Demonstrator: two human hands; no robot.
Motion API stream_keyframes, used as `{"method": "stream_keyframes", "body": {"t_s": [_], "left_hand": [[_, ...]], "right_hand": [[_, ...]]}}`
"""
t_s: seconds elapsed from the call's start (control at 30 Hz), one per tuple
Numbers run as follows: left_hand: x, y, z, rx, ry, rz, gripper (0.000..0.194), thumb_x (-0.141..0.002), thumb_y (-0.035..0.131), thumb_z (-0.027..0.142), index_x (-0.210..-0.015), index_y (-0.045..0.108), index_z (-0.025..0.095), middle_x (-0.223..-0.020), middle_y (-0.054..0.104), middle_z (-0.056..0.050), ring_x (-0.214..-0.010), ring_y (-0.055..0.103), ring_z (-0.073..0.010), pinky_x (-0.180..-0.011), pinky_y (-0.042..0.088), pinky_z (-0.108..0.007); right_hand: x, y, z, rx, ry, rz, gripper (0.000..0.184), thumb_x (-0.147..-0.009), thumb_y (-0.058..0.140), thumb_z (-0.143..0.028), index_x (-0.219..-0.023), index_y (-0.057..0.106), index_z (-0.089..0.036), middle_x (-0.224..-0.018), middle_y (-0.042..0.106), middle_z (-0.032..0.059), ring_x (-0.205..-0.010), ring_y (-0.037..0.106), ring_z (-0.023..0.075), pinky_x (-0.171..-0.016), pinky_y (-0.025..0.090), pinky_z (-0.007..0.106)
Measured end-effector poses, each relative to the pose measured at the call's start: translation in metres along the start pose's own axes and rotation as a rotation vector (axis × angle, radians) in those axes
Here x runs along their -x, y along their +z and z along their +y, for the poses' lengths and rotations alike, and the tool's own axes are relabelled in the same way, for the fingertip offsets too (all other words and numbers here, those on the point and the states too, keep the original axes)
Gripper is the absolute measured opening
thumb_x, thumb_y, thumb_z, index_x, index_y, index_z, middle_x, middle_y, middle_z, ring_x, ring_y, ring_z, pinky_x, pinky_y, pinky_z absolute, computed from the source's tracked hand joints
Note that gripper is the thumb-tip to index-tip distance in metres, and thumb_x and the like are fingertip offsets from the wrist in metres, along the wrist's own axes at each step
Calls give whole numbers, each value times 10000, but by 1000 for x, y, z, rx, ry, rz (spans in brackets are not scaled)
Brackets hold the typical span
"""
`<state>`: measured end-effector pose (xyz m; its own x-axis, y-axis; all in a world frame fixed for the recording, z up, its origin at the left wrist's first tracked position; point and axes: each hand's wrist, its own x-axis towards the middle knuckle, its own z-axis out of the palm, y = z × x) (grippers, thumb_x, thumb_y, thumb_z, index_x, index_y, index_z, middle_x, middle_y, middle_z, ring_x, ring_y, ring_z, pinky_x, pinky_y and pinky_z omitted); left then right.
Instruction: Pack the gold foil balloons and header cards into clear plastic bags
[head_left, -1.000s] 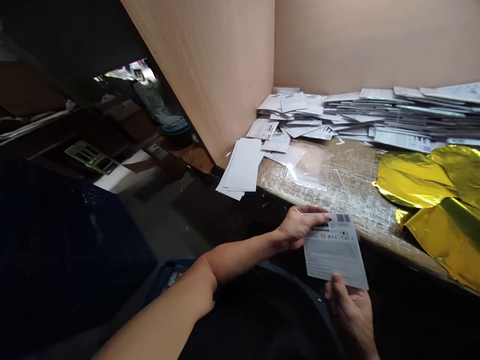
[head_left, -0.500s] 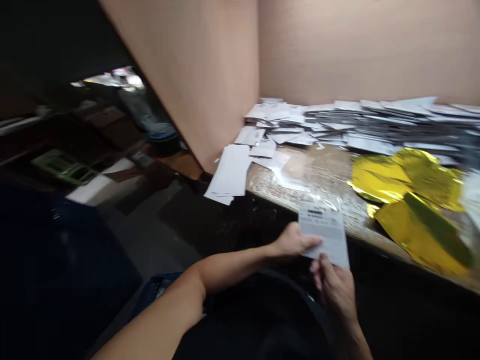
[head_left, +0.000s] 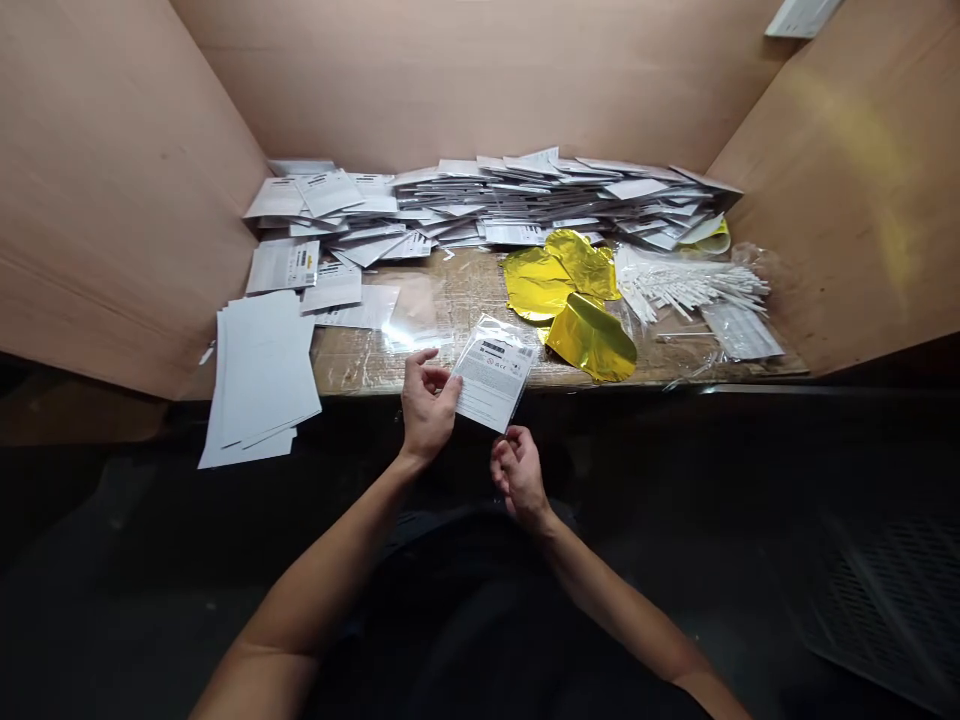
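Above the table's front edge is a clear plastic packet holding a white printed card, its text side facing up. My left hand grips the packet's left edge, thumb on top and fingers curled. At the lower right corner of the packet is my right hand, its fingers bent and closed at that corner; the exact hold is partly hidden. Beyond the packet to the right lie yellow-gold foil balloons, flat and overlapping. A stack of white cards overhangs the table edge at the left.
Many filled packets are heaped along the back wall. White sticks in plastic bags lie at the right. Clear plastic sleeves rest on the wooden table, which has board walls on three sides.
My view has swung to the right, bringing the whole booth into sight. The packet is still held; my right hand has slid from its lower face to its bottom corner.
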<state>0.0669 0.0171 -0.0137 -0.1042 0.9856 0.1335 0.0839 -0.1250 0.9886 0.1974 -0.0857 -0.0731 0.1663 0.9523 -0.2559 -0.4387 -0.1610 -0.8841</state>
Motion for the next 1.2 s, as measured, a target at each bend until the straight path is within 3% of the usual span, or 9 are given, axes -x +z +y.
{"method": "stream_keyframes", "body": {"t_s": [0.1, 0.2, 0.37, 0.5, 0.57, 0.7, 0.9, 1.03, 1.2], "left_hand": [[14, 3, -4, -111, 32, -35, 263, -902, 747, 294, -1155, 707, 236, -996, 640, -37, -836, 634, -180, -782, 534, -288], [20, 3, -7, -330, 168, -161, 186, -917, 720, 261, -1090, 770, 216, -1156, 596, -90, -899, 634, -207, -875, 565, -355], [15, 2, -7, -443, 251, -212, 219, -973, 638, 246, -1117, 794, 193, -1166, 579, -97, -737, 592, -149, -811, 585, -343], [13, 5, -6, -472, 262, -307, 232, -977, 632, 268, -1117, 806, 204, -1210, 627, -116, -810, 656, -191, -871, 598, -378], [11, 7, -5, -495, 322, -362, 239, -963, 657, 270, -1141, 810, 221, -1258, 666, -135, -1011, 695, -270, -1020, 571, -441], [0, 10, -5, -465, 452, -526, 347, -883, 808, 338, -1220, 802, 257, -1424, 700, -133, -1385, 590, -376, -1243, 424, -552], [-23, 8, -13, -687, 671, -650, 373, -970, 716, 397, -1292, 760, 215, -1449, 711, -127, -1457, 579, -363, -1245, 440, -579], [-28, 6, -18, -799, 778, -689, 441, -947, 725, 415, -1333, 722, 204, -1501, 673, -141, -1490, 545, -388, -1263, 409, -617], [-54, 19, -16, -767, 805, -736, 298, -948, 647, 284, -1210, 742, 177, -1435, 707, -151, -1485, 548, -376, -1256, 413, -600]], "right_hand": [[-5, 1, -6, 9, -34, -8, 401, -834, 814, -517, -983, 592, -218, -839, 696, 22, -433, 458, 58, -372, 255, 209], [-20, -3, -20, -26, -41, 27, 270, -800, 775, -409, -860, 608, -205, -664, 638, -4, -418, 431, 70, -358, 236, 204], [-26, -16, -35, -113, 42, -185, 436, -768, 814, -487, -1059, 649, -208, -763, 694, 13, -526, 549, 109, -347, 181, 165], [-29, -18, -30, 2, 24, -68, 439, -861, 773, -598, -932, 627, -190, -550, 565, -56, -397, 363, 53, -350, 183, 173], [-34, -17, -25, 23, -32, -6, 444, -864, 777, -601, -848, 624, -184, -550, 559, -50, -393, 394, 51, -359, 216, 180], [-43, -14, -17, 38, -170, 108, 475, -840, 809, -610, -756, 622, -182, -626, 626, -23, -404, 477, 55, -375, 313, 191], [-49, -16, -20, 104, -133, 128, 579, -820, 776, -724, -718, 595, -183, -517, 572, -47, -323, 375, 42, -330, 219, 195], [-47, -18, -20, 173, -138, 108, 586, -898, 667, -746, -798, 655, -169, -571, 626, -18, -334, 417, 60, -347, 241, 208], [-46, -22, -29, 435, -194, 139, 522, -1003, 556, -653, -835, 699, -180, -533, 567, -32, -398, 421, 96, -424, 321, 241]]}}
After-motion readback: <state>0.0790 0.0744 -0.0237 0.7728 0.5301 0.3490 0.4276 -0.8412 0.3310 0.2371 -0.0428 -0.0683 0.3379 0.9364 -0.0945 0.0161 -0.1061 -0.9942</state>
